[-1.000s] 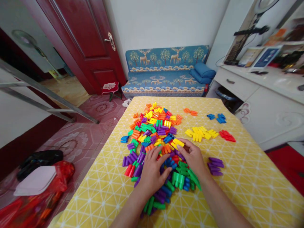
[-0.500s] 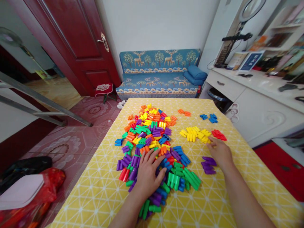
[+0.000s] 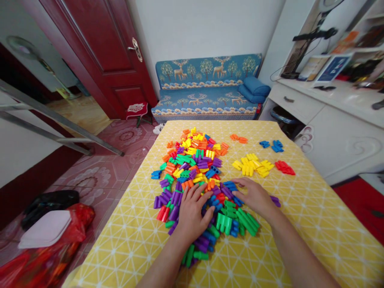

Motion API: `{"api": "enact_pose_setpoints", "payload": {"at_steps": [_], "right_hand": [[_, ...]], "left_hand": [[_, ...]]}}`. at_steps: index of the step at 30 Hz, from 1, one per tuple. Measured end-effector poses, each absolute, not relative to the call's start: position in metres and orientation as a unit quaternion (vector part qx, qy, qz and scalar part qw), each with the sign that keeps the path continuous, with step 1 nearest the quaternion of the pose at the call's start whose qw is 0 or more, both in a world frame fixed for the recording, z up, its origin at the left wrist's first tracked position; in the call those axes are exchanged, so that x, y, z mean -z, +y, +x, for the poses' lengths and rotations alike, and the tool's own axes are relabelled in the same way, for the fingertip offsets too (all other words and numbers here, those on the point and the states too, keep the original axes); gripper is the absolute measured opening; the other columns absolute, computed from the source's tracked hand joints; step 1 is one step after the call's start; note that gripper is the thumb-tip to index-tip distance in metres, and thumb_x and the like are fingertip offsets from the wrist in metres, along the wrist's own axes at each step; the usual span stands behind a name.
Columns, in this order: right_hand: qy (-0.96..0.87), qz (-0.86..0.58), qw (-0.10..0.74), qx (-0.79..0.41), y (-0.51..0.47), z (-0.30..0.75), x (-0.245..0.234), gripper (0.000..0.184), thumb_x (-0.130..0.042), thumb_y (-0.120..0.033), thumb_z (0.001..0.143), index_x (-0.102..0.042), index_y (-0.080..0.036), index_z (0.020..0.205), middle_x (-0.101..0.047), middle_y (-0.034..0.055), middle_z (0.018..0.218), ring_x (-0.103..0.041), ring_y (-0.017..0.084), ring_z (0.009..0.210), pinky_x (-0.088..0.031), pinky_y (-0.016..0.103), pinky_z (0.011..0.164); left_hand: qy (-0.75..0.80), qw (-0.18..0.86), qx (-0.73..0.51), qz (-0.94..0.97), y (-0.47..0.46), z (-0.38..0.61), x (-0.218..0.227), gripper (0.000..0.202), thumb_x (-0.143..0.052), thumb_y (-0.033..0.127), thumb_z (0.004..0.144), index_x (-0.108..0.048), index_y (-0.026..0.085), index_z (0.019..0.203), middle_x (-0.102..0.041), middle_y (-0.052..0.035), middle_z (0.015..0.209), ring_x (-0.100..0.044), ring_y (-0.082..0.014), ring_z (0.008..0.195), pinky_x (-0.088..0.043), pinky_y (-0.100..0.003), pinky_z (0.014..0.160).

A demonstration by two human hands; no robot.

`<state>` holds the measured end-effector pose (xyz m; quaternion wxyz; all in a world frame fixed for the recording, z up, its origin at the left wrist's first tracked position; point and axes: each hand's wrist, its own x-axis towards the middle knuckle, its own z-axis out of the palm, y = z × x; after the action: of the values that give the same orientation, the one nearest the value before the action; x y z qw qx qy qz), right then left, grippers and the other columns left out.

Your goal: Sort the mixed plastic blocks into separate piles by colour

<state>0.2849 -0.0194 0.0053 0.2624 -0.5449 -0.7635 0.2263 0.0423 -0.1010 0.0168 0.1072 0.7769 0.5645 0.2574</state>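
Observation:
A big heap of mixed plastic building pieces [image 3: 192,168] in many colours lies on a table with a yellow patterned cloth [image 3: 300,224]. My left hand [image 3: 192,212] rests flat on the near part of the heap, fingers spread. My right hand [image 3: 255,196] lies open at the heap's right edge, fingertips by blue pieces [image 3: 231,186]; it covers most of a small purple group [image 3: 275,200]. Sorted groups lie to the right: yellow [image 3: 253,166], red [image 3: 285,168], blue [image 3: 272,145] and orange [image 3: 239,139].
A blue patterned sofa [image 3: 207,92] stands behind the table. A dark red door [image 3: 102,56] is at the left, a white cabinet [image 3: 336,124] at the right. Red and black bags [image 3: 51,224] lie on the tiled floor at the left.
My right hand carried a yellow piece to the yellow group, let it go, and has come back to the heap's right edge. My left hand stayed on the heap.

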Motion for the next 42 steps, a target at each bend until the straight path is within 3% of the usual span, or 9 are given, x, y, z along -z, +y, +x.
{"api": "enact_pose_setpoints", "payload": {"at_steps": [5, 11, 17, 25, 31, 36, 42], "right_hand": [[-0.786, -0.527, 0.240, -0.216, -0.025, 0.260, -0.004, 0.042, -0.062, -0.016, 0.073, -0.067, -0.024, 0.114, -0.063, 0.0066, 0.118, -0.057, 0.024, 0.110, -0.045, 0.041, 0.099], [-0.772, -0.510, 0.308, -0.222, -0.023, 0.249, 0.001, 0.042, -0.056, -0.013, 0.076, -0.066, -0.022, 0.116, -0.063, 0.0074, 0.119, -0.057, 0.023, 0.113, -0.043, 0.043, 0.102], [-0.755, -0.502, 0.376, -0.192, -0.025, 0.237, 0.007, 0.035, -0.053, -0.021, 0.084, -0.065, -0.022, 0.117, -0.066, 0.0080, 0.115, -0.058, 0.024, 0.108, -0.046, 0.044, 0.097], [-0.770, -0.466, 0.372, -0.228, -0.031, 0.221, 0.001, 0.037, -0.059, -0.026, 0.086, -0.062, -0.026, 0.123, -0.064, 0.0062, 0.119, -0.058, 0.022, 0.111, -0.047, 0.041, 0.098], [-0.780, -0.430, 0.374, -0.258, -0.031, 0.209, 0.000, 0.040, -0.061, -0.020, 0.083, -0.061, -0.026, 0.122, -0.062, 0.0058, 0.116, -0.058, 0.021, 0.110, -0.048, 0.039, 0.096], [-0.754, -0.451, 0.396, -0.268, -0.032, 0.207, 0.000, 0.040, -0.063, -0.020, 0.081, -0.061, -0.026, 0.120, -0.063, 0.0061, 0.115, -0.060, 0.021, 0.107, -0.050, 0.039, 0.094], [-0.757, -0.431, 0.411, -0.268, -0.033, 0.207, 0.001, 0.038, -0.062, -0.018, 0.081, -0.060, -0.025, 0.118, -0.061, 0.0059, 0.117, -0.056, 0.021, 0.113, -0.046, 0.040, 0.100]], "left_hand": [[0.570, 0.096, -0.246, 0.778, -0.100, 0.044, -0.018, 0.049, -0.059, 0.035, 0.086, -0.052, 0.030, 0.134, -0.043, -0.0030, 0.148, -0.040, -0.0298, 0.133, -0.028, -0.055, 0.112], [0.579, 0.099, -0.246, 0.771, -0.084, 0.046, -0.026, 0.053, -0.061, 0.043, 0.085, -0.050, 0.030, 0.135, -0.049, -0.0064, 0.142, -0.044, -0.0314, 0.126, -0.029, -0.057, 0.109], [0.598, 0.081, -0.277, 0.748, -0.056, 0.043, -0.018, 0.040, -0.062, 0.036, 0.086, -0.058, 0.028, 0.125, -0.062, -0.0063, 0.124, -0.052, -0.0279, 0.115, -0.040, -0.045, 0.095], [0.589, 0.070, -0.267, 0.760, -0.054, 0.038, -0.010, 0.050, -0.069, 0.031, 0.081, -0.056, 0.030, 0.129, -0.064, -0.0055, 0.116, -0.053, -0.0283, 0.109, -0.038, -0.045, 0.092], [0.577, 0.101, -0.333, 0.739, -0.052, 0.035, -0.005, 0.041, -0.066, 0.021, 0.083, -0.059, 0.028, 0.123, -0.069, -0.0037, 0.107, -0.058, -0.0245, 0.102, -0.040, -0.041, 0.089], [0.586, 0.135, -0.402, 0.690, -0.051, 0.034, -0.003, 0.027, -0.065, 0.021, 0.084, -0.061, 0.021, 0.112, -0.070, -0.0051, 0.100, -0.063, -0.0227, 0.094, -0.043, -0.038, 0.085], [0.533, 0.153, -0.412, 0.723, -0.050, 0.033, -0.004, 0.015, -0.060, 0.022, 0.090, -0.069, 0.024, 0.102, -0.073, -0.0031, 0.096, -0.064, -0.0202, 0.092, -0.044, -0.036, 0.085]]}}
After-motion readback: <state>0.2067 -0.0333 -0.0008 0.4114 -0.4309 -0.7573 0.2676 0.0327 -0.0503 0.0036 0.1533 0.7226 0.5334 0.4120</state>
